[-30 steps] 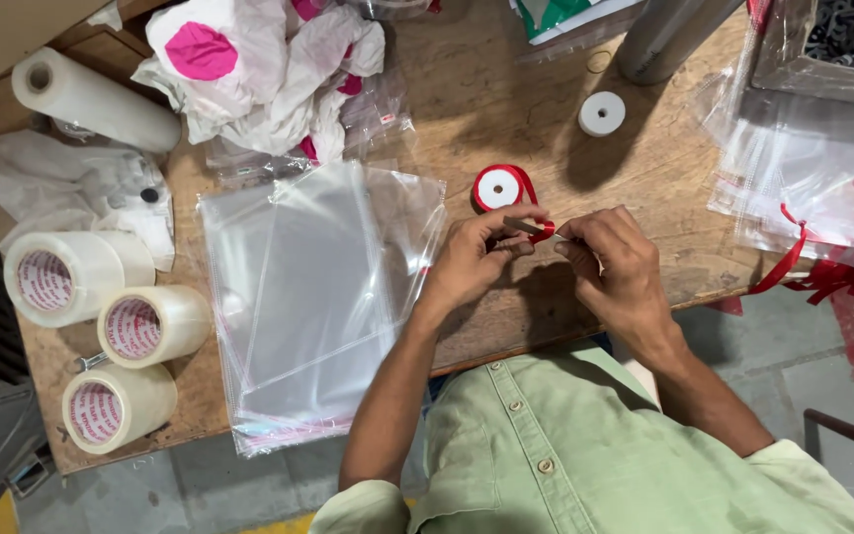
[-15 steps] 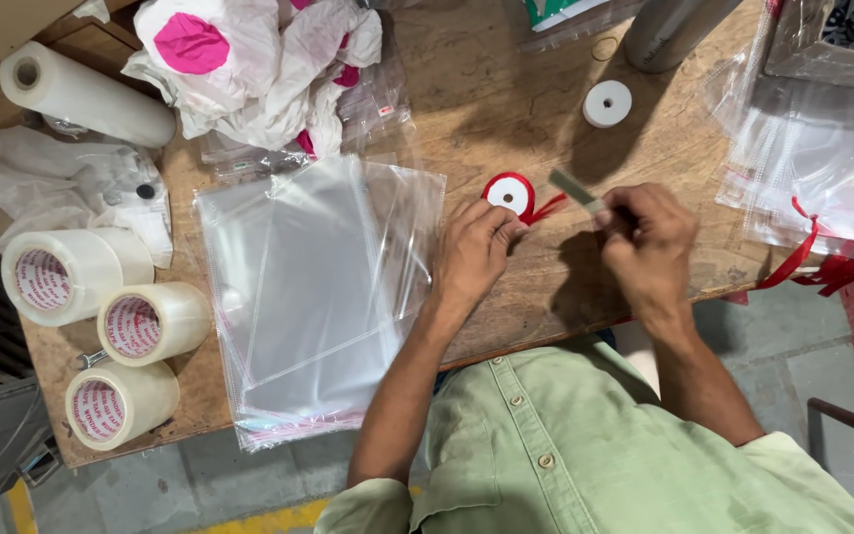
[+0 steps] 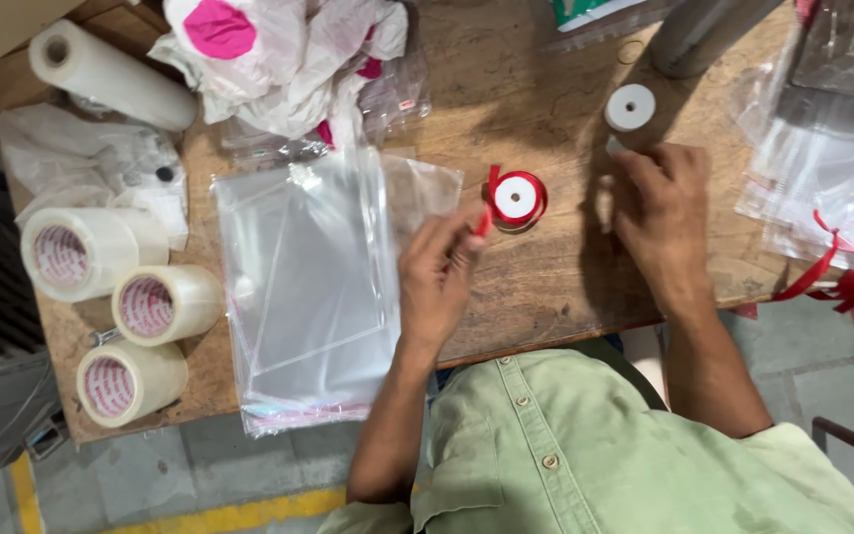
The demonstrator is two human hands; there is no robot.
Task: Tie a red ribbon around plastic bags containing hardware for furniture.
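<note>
The fingers (image 3: 462,232) of the left hand (image 3: 437,282) are close together and pinch the loose end of the red ribbon (image 3: 483,213). The ribbon comes off a small spool (image 3: 516,198) that lies flat on the wood table (image 3: 546,287), just past the fingertips. The right hand (image 3: 659,213) rests on the table to the right, fingers curled, and I cannot tell if it holds something. A white disc (image 3: 631,107) lies near it. Clear bags (image 3: 313,287) lie left of the left hand, with tape rolls (image 3: 116,316) further left.
</note>
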